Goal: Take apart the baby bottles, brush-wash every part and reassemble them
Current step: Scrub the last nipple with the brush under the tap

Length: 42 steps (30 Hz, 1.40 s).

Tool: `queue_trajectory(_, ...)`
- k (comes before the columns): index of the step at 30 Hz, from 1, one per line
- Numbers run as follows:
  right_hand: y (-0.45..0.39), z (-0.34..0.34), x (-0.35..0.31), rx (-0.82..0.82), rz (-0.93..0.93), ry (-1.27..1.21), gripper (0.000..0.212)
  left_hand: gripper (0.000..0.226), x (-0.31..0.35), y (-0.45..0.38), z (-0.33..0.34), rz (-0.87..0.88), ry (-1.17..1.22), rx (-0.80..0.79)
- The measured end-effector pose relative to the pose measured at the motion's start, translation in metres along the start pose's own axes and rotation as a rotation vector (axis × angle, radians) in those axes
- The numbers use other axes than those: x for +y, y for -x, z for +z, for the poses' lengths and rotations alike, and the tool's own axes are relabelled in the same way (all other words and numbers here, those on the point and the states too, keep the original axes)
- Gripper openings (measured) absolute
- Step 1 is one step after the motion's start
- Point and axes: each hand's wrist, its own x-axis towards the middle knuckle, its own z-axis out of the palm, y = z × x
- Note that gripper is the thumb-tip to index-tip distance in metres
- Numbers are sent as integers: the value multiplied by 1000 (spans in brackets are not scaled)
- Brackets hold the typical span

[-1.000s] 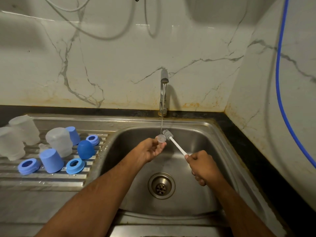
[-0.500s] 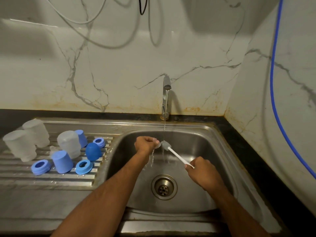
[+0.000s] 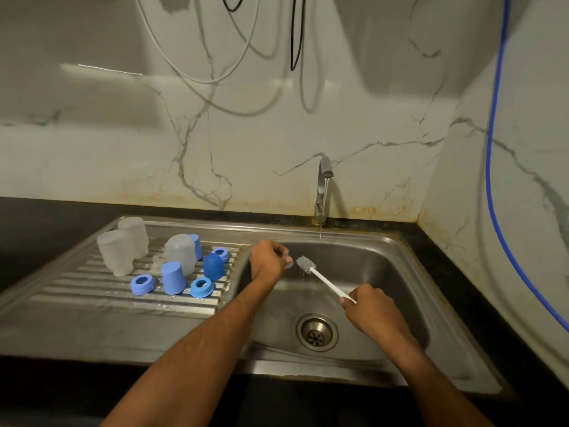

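Steel makes up the shiny sink basin (image 3: 385, 272), and a thin stream of water falls into it from the small silver tap (image 3: 323, 186). The left hand (image 3: 268, 260) is curled round a small clear teat (image 3: 288, 264) and holds it over the left side of the basin. The right hand (image 3: 369, 306) grips the end of a white bottle brush with grey bristles (image 3: 320, 277), and the bristle tip is just beside the teat but not touching it. On the ribbed steel draining board (image 3: 92, 291) wait the other parts: frosted clear bottles (image 3: 123, 248), round blue screw rings (image 3: 143, 284) and blue caps (image 3: 172, 277), all apart. So the bottles look taken apart and the washing step is going on, with the teat being scrubbed. Next, I think, the brush must go into the teat and turn gently, under the water, because the soft teat could slip out of wet fingers.
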Motion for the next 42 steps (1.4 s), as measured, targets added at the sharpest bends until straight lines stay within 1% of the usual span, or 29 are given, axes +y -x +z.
queue_trajectory(2, 10, -2, -8, 17, -25, -17, 29, 6, 2, 9, -14, 21, -1, 8)
queue_trajectory(8, 44, -7, -27, 57, -60, -58, 38, 6, 1, 33, -52, 44, 23, 57)
queue_trajectory(11, 60, -13, -39, 58, -85, -79, 35, 4, -2, 40, -72, 41, 36, 91)
queue_trajectory(17, 98, -19, -67, 80, -129, -110, 29, 14, -8, 56, -123, 55, 37, 156)
queue_trajectory(19, 110, -18, -77, 81, -153, -104, 31, 15, -14, 61, -141, 64, 25, 193)
queue_trajectory(23, 134, -11, -102, 56, -194, -122, 33, 9, -32, 77, -178, 6, 5, 245)
queue_trajectory(28, 158, 0, -137, 11, -281, -132, 27, 14, -66, 90, -225, -37, -32, 337)
queue_trajectory(32, 168, 14, -165, -20, -323, -115, 28, 10, -94, 97, -259, -98, -38, 407)
queue_trajectory(35, 169, 24, -184, -37, -359, -102, 31, 11, -113, 94, -279, -144, -77, 426)
queue_trajectory(39, 166, 37, -206, -56, -392, -79, 30, 9, -133, 86, -297, -198, -92, 440)
queue_trajectory(42, 161, 46, -220, -63, -410, -75, 31, 20, -143, 80, -304, -209, -74, 459)
